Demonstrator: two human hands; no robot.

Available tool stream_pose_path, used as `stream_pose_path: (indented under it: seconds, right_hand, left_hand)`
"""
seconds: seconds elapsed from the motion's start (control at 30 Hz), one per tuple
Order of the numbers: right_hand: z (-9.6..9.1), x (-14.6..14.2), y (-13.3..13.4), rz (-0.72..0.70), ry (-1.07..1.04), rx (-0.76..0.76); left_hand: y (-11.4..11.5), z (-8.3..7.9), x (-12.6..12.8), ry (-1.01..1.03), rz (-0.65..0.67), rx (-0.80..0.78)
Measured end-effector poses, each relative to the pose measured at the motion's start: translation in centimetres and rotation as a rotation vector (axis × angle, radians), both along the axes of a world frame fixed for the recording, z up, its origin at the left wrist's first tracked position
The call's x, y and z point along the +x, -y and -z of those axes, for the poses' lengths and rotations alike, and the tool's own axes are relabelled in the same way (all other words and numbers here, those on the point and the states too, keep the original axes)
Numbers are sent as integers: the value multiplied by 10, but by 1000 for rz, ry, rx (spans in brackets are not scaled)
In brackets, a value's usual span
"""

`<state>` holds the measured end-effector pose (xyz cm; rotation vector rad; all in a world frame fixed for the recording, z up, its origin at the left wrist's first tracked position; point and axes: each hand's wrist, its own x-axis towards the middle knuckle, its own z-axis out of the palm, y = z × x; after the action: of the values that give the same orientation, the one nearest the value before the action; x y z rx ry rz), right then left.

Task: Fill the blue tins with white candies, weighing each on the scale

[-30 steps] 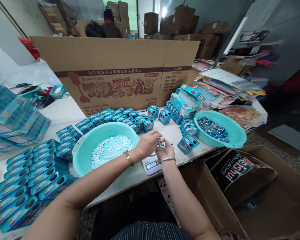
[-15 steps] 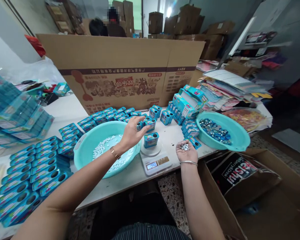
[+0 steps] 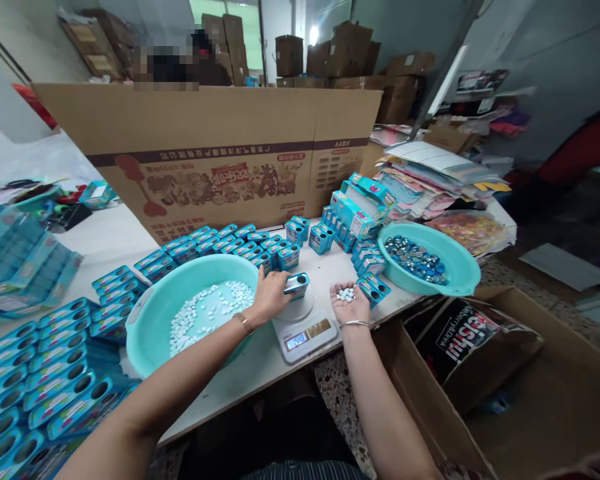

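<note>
My left hand (image 3: 271,295) is closed at the left side of a small blue candy box (image 3: 298,285), its fingertips on the box, which sits over the round plate of a white digital scale (image 3: 307,337). The hand hides part of the box. Its display is lit, though the digits are hard to read. My right hand (image 3: 351,309) is palm up with fingers curled, cupping several white tablets (image 3: 346,293). More white tablets lie in the turquoise basin (image 3: 143,327) under my left forearm. Beside my right fingers lies another blue box (image 3: 373,289) with round openings on top.
Rows of blue boxes (image 3: 55,360) stand at left and behind the basin. At right, a second turquoise basin (image 3: 463,280) holds shiny blue and silver pieces. A large carton (image 3: 205,120) walls the table's back. Below right is an open carton (image 3: 555,400) with a black bag.
My left hand has come down from above the scale to the small box and closed on it. My right hand still cups the tablets. The view has shifted slightly right.
</note>
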<state>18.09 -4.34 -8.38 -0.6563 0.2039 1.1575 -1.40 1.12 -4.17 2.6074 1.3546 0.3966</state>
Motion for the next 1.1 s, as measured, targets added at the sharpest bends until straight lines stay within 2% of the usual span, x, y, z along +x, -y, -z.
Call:
stream_pose_path:
  seconds: [0.1,0.23,0.37,0.43,0.53,0.67,0.77,0.87,0.97,1.1]
  right_hand:
    - [-1,-10,-6,15,-44,-42]
    - [-3,-18,-16,-4,-67,-32]
    - [-3,-19,-29,31,-102,-20]
    - [-3,-18,-33,1,-103,2]
    - [-2,-16,-36,-80,-121,53]
    - [-3,-19,-37,-8,-104,55]
    - [-4,-26,-36,-29,-63,23]
    - [-8,-31,-34,-29,-111,-14]
    - [-13,-33,-32,-7,-181,22]
    - [-15,-30,-36,24,-124,79]
  left_hand:
    - [0,-10,6,67,21,24]
    - [5,-40,16,118,81,109]
    - [12,-58,31,-5,217,205]
    - [14,-59,38,-89,259,205]
    - [14,-60,42,-74,242,203]
    - [14,-64,41,-36,222,232]
    - [14,-63,40,-105,234,211]
    - [14,-62,38,-86,220,220]
    - [13,-65,36,-47,213,231]
    - [14,-67,34,-7,197,184]
